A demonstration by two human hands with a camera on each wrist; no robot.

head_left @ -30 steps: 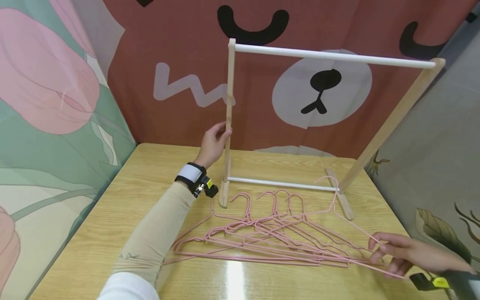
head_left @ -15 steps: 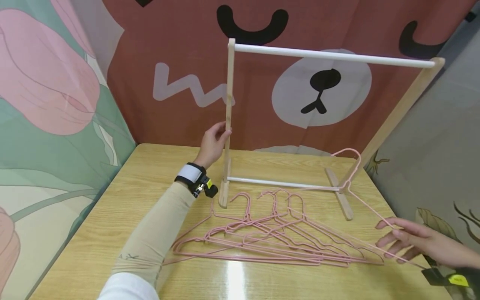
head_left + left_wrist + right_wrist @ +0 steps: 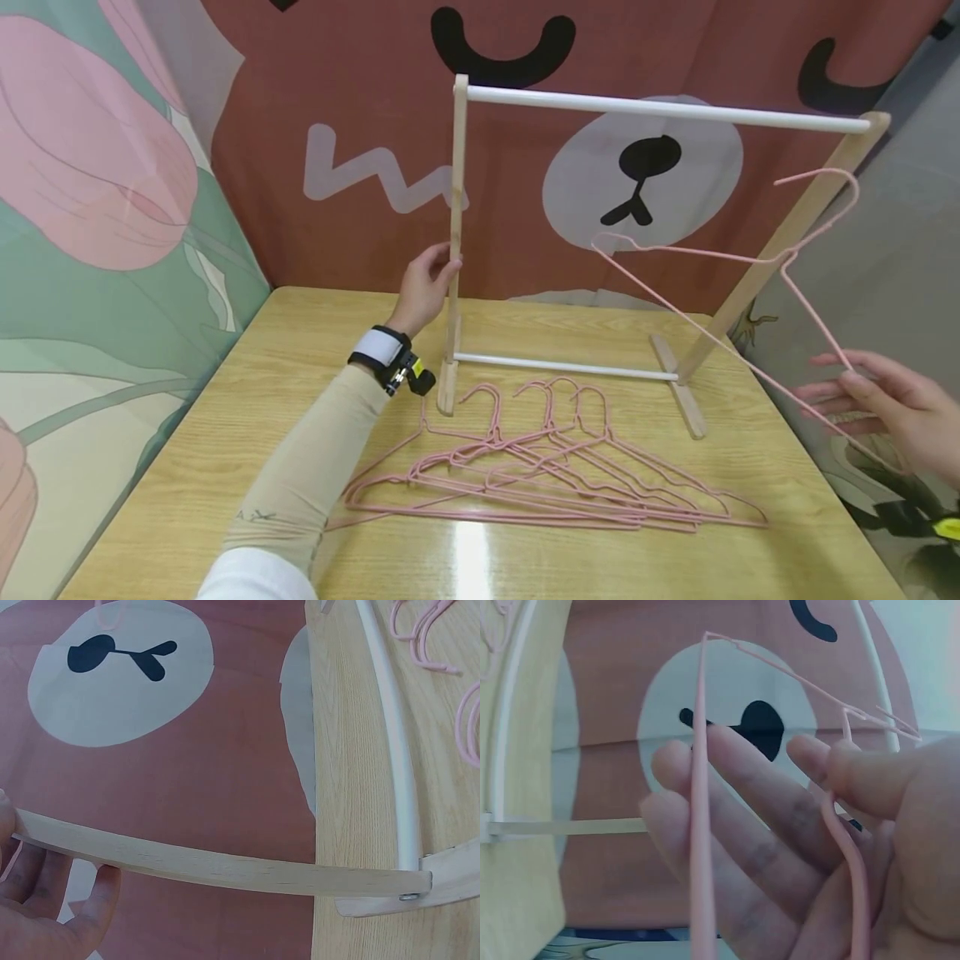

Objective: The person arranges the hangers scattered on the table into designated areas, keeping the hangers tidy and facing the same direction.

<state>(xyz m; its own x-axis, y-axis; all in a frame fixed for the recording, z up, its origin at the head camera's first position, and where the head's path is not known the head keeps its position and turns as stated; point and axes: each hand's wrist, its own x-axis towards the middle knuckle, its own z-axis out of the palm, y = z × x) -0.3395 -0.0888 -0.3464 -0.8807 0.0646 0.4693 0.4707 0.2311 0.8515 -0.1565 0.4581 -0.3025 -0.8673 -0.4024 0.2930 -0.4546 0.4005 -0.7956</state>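
- Your left hand (image 3: 426, 287) is gripping the left wooden post (image 3: 455, 242) of the small clothes rack (image 3: 660, 112); the grip is closed around the post, the thumb on one side and the fingers on the other, as the left wrist view (image 3: 52, 900) is showing.
- Your right hand (image 3: 885, 408) is holding one pink wire hanger (image 3: 720, 254) in the air, at about 3 o'clock from the rack's middle. The grip is pinching the wire: the thumb is pressing one thin leg against the fingers (image 3: 780, 825), and the long bottom wire is lying across the other fingers.
- This hanger is tilted, with its hook (image 3: 832, 187) pointing up at about 1 o'clock from your hand, just below the right end of the white top rod (image 3: 660, 108) and close to the slanted right post (image 3: 787, 242). It is not touching the rod.
- The other pink hangers (image 3: 555, 471) are lying in an overlapping pile on the wooden surface (image 3: 225, 433), at 6 o'clock from the rack, with the hooks turned toward the lower white bar (image 3: 562, 367).
- The rack is standing upright on the surface on its two wooden feet.
- A wrist strap with a small camera (image 3: 393, 358) is sitting on your left wrist, just beside the foot of the left post.
- Behind the surface a curtain with a bear face (image 3: 645, 175) is hanging.
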